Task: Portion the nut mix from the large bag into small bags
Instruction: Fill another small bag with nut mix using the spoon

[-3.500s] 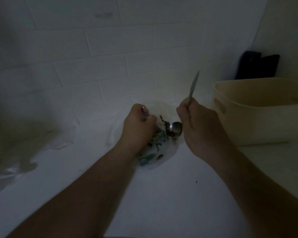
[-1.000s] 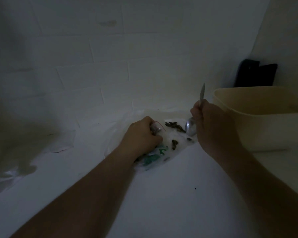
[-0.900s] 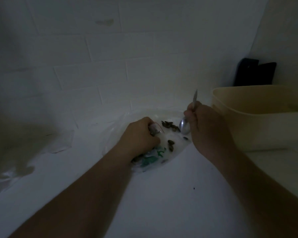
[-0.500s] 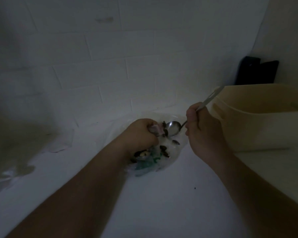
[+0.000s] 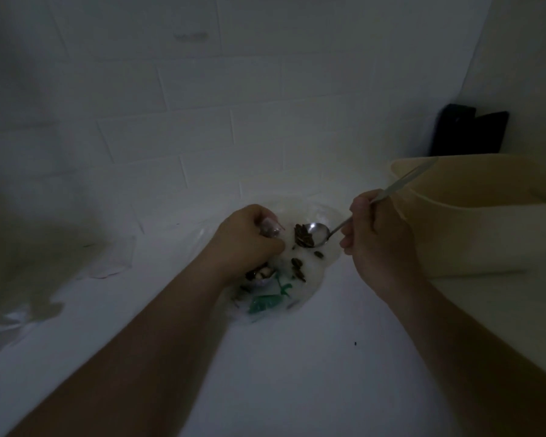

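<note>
The scene is dim. A clear plastic bag (image 5: 309, 279) with green print and dark nut pieces lies on the white surface at the centre. My left hand (image 5: 249, 241) grips the bag's gathered edge, thumb up. My right hand (image 5: 375, 238) holds a metal spoon (image 5: 319, 233) by its handle, which slants up to the right. The spoon's bowl carries dark nuts and hovers just right of my left thumb, over the bag. Several loose nuts (image 5: 297, 268) lie inside the plastic below the spoon.
A beige plastic tub (image 5: 486, 222) stands close at the right, behind my right hand. A dark flat object (image 5: 468, 134) leans in the wall corner behind it. Crumpled clear plastic (image 5: 29, 279) lies at the left. A tiled wall rises behind.
The spoon went from upright, bowl down in the bag, to tilted level with nuts in its bowl, raised beside my left thumb. My left hand kept its grip on the bag.
</note>
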Demonstrator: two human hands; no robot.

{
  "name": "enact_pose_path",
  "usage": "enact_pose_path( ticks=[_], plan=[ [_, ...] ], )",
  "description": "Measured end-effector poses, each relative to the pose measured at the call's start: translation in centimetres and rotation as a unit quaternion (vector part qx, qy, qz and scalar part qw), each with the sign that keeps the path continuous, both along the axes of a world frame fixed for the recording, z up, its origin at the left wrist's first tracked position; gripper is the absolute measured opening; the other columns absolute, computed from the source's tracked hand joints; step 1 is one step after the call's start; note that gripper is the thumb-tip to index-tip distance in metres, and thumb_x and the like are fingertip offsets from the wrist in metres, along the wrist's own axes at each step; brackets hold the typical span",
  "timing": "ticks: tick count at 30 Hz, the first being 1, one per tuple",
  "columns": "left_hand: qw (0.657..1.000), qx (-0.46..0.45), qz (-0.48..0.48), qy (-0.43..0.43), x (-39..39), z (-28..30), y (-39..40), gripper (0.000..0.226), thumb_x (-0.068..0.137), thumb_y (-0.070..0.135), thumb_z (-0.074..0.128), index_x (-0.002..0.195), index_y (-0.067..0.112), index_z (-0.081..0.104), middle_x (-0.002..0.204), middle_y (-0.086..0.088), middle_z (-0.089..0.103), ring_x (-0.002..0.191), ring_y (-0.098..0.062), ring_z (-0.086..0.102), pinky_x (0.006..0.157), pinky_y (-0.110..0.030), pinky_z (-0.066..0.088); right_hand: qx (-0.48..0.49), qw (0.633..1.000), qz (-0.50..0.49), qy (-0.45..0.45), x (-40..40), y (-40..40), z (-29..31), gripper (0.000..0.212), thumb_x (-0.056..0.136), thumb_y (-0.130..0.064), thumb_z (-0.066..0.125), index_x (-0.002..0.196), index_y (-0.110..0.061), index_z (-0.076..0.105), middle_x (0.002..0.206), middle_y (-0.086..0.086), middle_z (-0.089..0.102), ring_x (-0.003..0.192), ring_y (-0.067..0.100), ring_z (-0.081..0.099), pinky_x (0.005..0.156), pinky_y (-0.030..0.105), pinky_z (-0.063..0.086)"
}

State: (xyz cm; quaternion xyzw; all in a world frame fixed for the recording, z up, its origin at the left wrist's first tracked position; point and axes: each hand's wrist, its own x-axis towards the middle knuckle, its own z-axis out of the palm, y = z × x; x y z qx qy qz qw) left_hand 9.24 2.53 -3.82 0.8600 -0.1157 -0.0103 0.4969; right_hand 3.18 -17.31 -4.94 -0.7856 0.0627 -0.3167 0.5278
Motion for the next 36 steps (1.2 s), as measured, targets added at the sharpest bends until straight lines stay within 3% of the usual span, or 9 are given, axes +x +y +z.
enact_pose_path(
  ticks=[3, 6, 9, 15, 19, 24, 29, 34, 36],
  plan=[
    [0.999, -0.028, -0.003, 0.024, 0.1, 0.8, 0.8, 0.037, 0.080, 0.017, 0.085, 0.111, 0.027, 0.067, 0.101, 0.006, 0.069, 0.079, -0.009, 0.068, 0.063, -0.028, 0.058, 0.041, 0.999, 0.011, -0.023, -0.2, 0.1, 0.3, 0.025, 0.111, -0.031, 0.039, 0.089, -0.027, 0.049, 0.071, 0.005, 0.058, 0.059, 0.013, 0.058, 0.056, 0.032, 0.051],
    [0.997, -0.038, -0.015, 0.060, 0.4, 0.9, 1.4, 0.043, 0.079, 0.022, 0.089, 0.116, 0.025, 0.068, 0.107, 0.002, 0.071, 0.095, -0.014, 0.072, 0.081, -0.032, 0.064, 0.060, 0.997, 0.009, -0.041, -0.4, 0.0, 0.7, 0.026, 0.111, -0.032, 0.040, 0.088, -0.025, 0.050, 0.071, 0.007, 0.058, 0.059, 0.016, 0.058, 0.055, 0.030, 0.051],
    [0.994, -0.055, -0.032, 0.090, 0.2, 0.7, 1.7, 0.026, 0.077, 0.019, 0.092, 0.099, 0.017, 0.077, 0.099, -0.005, 0.078, 0.092, -0.018, 0.075, 0.093, -0.041, 0.062, 0.021, 0.998, -0.007, -0.058, -0.8, 0.0, 1.4, 0.028, 0.110, -0.035, 0.040, 0.085, -0.027, 0.050, 0.069, 0.001, 0.060, 0.058, 0.013, 0.062, 0.059, 0.039, 0.054],
    [0.991, -0.117, 0.001, 0.070, 0.1, 0.2, 1.6, 0.032, 0.074, 0.014, 0.094, 0.101, 0.017, 0.078, 0.097, -0.003, 0.080, 0.093, -0.021, 0.077, 0.086, -0.036, 0.062, -0.094, 0.989, 0.012, -0.112, -2.3, 1.2, 5.1, 0.020, 0.111, -0.025, 0.041, 0.097, -0.019, 0.054, 0.072, 0.008, 0.064, 0.062, 0.015, 0.065, 0.058, 0.032, 0.056],
    [0.991, -0.129, 0.027, -0.005, 0.0, -0.5, 0.7, 0.039, 0.073, 0.013, 0.094, 0.105, 0.022, 0.076, 0.093, 0.007, 0.080, 0.084, -0.006, 0.075, 0.087, -0.030, 0.062, -0.202, 0.966, 0.023, -0.157, -3.0, 2.1, 7.1, 0.016, 0.110, -0.031, 0.042, 0.100, -0.026, 0.053, 0.073, -0.004, 0.065, 0.064, 0.009, 0.067, 0.059, 0.028, 0.056],
    [0.992, -0.115, 0.031, -0.033, -0.6, -0.5, 0.5, 0.035, 0.072, 0.016, 0.093, 0.096, 0.032, 0.073, 0.090, 0.011, 0.079, 0.080, -0.002, 0.073, 0.083, -0.027, 0.061, -0.339, 0.927, 0.061, -0.152, -3.1, 3.9, 7.6, 0.029, 0.105, -0.041, 0.039, 0.098, -0.021, 0.059, 0.070, -0.018, 0.047, 0.064, 0.004, 0.053, 0.062, 0.013, 0.038],
    [0.992, -0.122, 0.025, -0.009, -0.6, -0.4, 0.6, 0.038, 0.068, 0.019, 0.096, 0.099, 0.029, 0.075, 0.091, 0.012, 0.079, 0.086, -0.007, 0.075, 0.089, -0.038, 0.063, -0.403, 0.896, 0.066, -0.176, -3.3, 4.5, 7.4, 0.031, 0.101, -0.039, 0.043, 0.099, -0.014, 0.063, 0.080, 0.007, 0.061, 0.064, 0.026, 0.059, 0.060, 0.039, 0.053],
    [0.993, -0.115, 0.017, 0.003, -0.9, -0.4, 0.9, 0.039, 0.068, 0.016, 0.096, 0.097, 0.026, 0.073, 0.089, 0.010, 0.078, 0.082, -0.005, 0.074, 0.088, -0.037, 0.063, -0.372, 0.908, 0.091, -0.171, -2.6, 3.4, 6.5, 0.024, 0.105, -0.035, 0.043, 0.097, -0.020, 0.060, 0.077, -0.003, 0.058, 0.064, 0.016, 0.061, 0.058, 0.029, 0.049],
    [0.993, -0.112, 0.003, 0.023, -0.8, -0.3, 1.2, 0.044, 0.067, 0.017, 0.097, 0.102, 0.023, 0.070, 0.090, 0.008, 0.078, 0.084, -0.009, 0.075, 0.086, -0.040, 0.064, -0.325, 0.924, 0.104, -0.173, -2.5, 2.7, 6.0, 0.020, 0.106, -0.033, 0.042, 0.101, -0.023, 0.059, 0.077, -0.003, 0.061, 0.064, 0.013, 0.064, 0.056, 0.034, 0.055]
  ],
)
